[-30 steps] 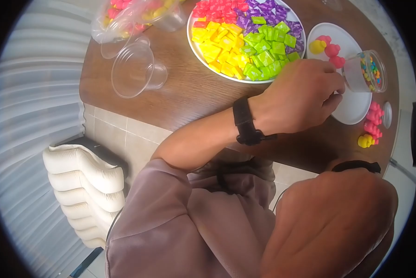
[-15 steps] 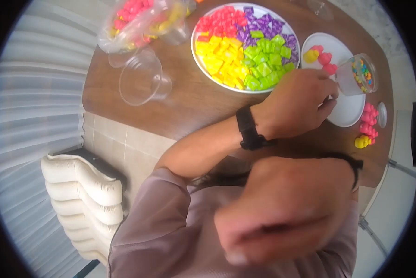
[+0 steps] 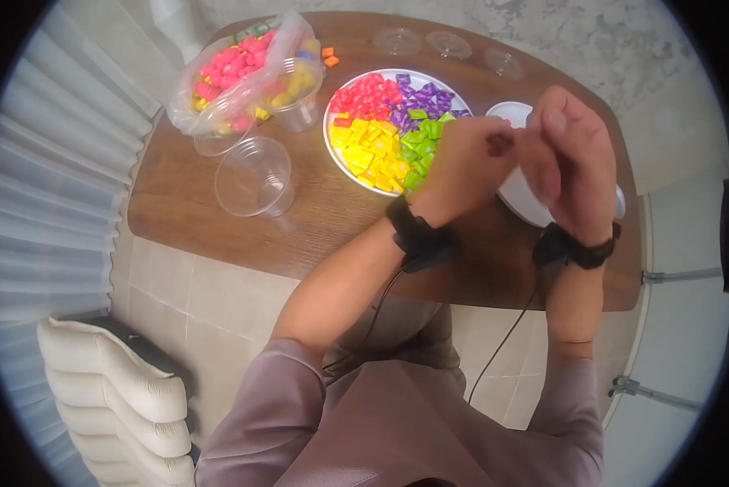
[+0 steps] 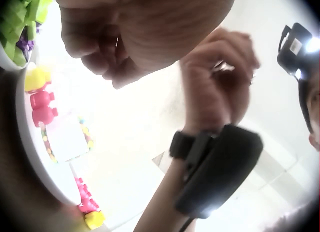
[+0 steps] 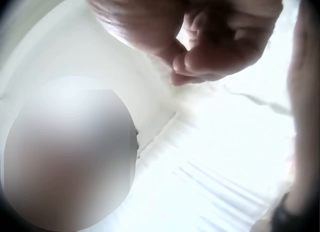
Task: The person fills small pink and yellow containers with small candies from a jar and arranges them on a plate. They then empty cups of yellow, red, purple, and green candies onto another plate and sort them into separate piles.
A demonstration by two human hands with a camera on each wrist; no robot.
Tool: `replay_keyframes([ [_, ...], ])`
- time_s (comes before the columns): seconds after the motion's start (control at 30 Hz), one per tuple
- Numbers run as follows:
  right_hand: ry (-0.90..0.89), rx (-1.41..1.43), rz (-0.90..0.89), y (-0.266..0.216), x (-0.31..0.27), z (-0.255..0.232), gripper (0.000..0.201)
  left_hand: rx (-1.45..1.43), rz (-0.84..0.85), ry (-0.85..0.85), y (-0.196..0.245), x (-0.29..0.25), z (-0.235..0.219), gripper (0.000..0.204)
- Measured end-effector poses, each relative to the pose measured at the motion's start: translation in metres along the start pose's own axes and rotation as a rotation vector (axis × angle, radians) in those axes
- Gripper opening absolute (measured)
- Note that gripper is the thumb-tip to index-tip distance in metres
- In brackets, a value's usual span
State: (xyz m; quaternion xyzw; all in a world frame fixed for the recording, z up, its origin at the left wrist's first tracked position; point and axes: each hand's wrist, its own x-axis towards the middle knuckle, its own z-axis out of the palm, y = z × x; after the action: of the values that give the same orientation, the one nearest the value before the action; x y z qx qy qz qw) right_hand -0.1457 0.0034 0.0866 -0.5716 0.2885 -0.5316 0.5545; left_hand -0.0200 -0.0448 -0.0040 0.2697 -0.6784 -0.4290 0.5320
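Note:
In the head view my left hand [image 3: 468, 166] has its fingers curled and overlaps the green candies [image 3: 418, 150]. Close beside it is my right hand [image 3: 574, 154], raised over the small white plate [image 3: 523, 200] and hiding much of it. From the left wrist, the plate carries a yellow bear-shaped piece [image 4: 35, 79], pink bear-shaped pieces [image 4: 43, 98] and a clear jar [image 4: 67, 139] with colourful bits. The right wrist view has my right hand's fingertips [image 5: 187, 74] bent in against the thumb. No object shows in either hand.
A round white platter [image 3: 329, 140] holds pink, purple, yellow and green wrapped candies. Leftward stand a clear cup [image 3: 253, 177] and a plastic bag [image 3: 187, 101] of pink and yellow pieces. Clear lids [image 3: 449, 45] lie at the far edge. A padded chair [image 3: 113, 390] stands lower left.
My right hand has come up from close under the head camera to beside my left hand. The head view has shifted, taking in more of the table. My left hand has come away from the jar.

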Motion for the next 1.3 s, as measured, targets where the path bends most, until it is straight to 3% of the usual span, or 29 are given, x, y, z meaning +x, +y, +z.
replay_keyframes([
  [0.03,0.008,-0.013,-0.007,0.004,0.001,-0.01,0.013,-0.083,-0.025,0.031,-0.002,0.004,-0.002,0.012],
  [0.1,0.232,0.089,0.05,0.015,-0.002,-0.028,0.017,-0.123,-0.062,0.061,-0.006,0.008,-0.009,0.014],
  [0.17,0.292,0.133,0.091,0.038,-0.009,-0.045,0.017,-0.162,-0.099,0.091,-0.005,0.012,-0.016,0.017],
  [0.23,0.348,0.167,0.186,0.055,-0.014,-0.057,0.017,-0.217,-0.274,0.091,-0.002,0.014,-0.021,0.016],
  [0.43,0.384,-0.005,0.358,0.076,-0.025,-0.041,0.014,-0.005,-0.213,0.053,-0.015,0.009,-0.011,0.011],
  [0.5,0.286,-0.069,0.311,0.084,-0.026,-0.042,0.012,0.171,-0.177,0.047,-0.009,0.005,-0.01,0.009],
  [0.63,0.247,-0.173,0.266,0.091,-0.027,-0.04,0.012,0.209,-0.196,0.018,-0.011,0.003,-0.008,0.011],
  [0.83,0.219,-0.18,0.325,0.093,-0.024,-0.047,0.015,0.122,-0.228,0.024,-0.015,0.002,-0.005,0.014],
  [1.3,0.203,-0.108,0.231,0.095,-0.025,-0.048,0.015,0.095,-0.224,0.031,-0.015,0.004,-0.006,0.012],
])
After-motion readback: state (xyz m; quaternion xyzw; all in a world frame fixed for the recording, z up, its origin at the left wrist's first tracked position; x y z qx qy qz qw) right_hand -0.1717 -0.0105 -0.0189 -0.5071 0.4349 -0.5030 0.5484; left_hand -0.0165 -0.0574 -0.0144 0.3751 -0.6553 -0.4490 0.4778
